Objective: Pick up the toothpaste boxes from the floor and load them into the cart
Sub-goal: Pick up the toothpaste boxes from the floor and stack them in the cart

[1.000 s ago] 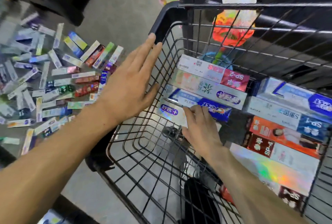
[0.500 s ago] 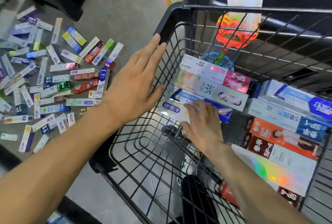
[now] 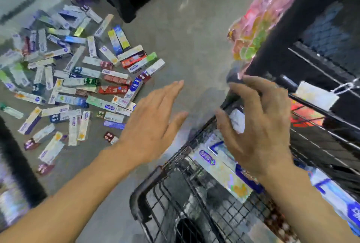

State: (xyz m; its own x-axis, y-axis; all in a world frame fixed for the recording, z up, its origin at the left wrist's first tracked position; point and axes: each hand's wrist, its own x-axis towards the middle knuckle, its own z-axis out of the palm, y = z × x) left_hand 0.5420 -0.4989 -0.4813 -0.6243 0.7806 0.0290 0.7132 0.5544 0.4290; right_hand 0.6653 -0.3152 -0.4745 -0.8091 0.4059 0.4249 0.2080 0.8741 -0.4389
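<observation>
boxes on floor: big loose scatter of toothpaste boxes (image 3: 78,86) on the grey floor (image 3: 194,38), left of and beyond the left fingertips; mixed colours, lying flat at all angles, many overlapping.
nearest to fingers: the white/blue and red boxes at the scatter's right edge lie just left of the left hand, not touching it.
left hand (image 3: 150,125): palm down, fingers (image 3: 171,90) straight and close together, thumb out to the right; holds nothing, hovers over bare floor between the scatter and the cart.
right hand (image 3: 259,125): over the cart's near-left corner, fingers (image 3: 251,84) spread and loosely bent, thumb pointing left; nothing gripped that I can see. Contact with the rim: cannot tell, motion blur.
cart (image 3: 167,190): black wire basket, below and right of the right hand.
cart contents: boxes already inside (image 3: 224,170), stacked flat under the right palm and wrist; one shiny white/blue box with a purple logo is clearest, more blue/white boxes at the far right edge.
beyond right fingers: pink-wrapped packet of coloured items (image 3: 259,28) hanging on a dark shelf unit (image 3: 321,18); white tag (image 3: 315,96) on the cart's far rail.
</observation>
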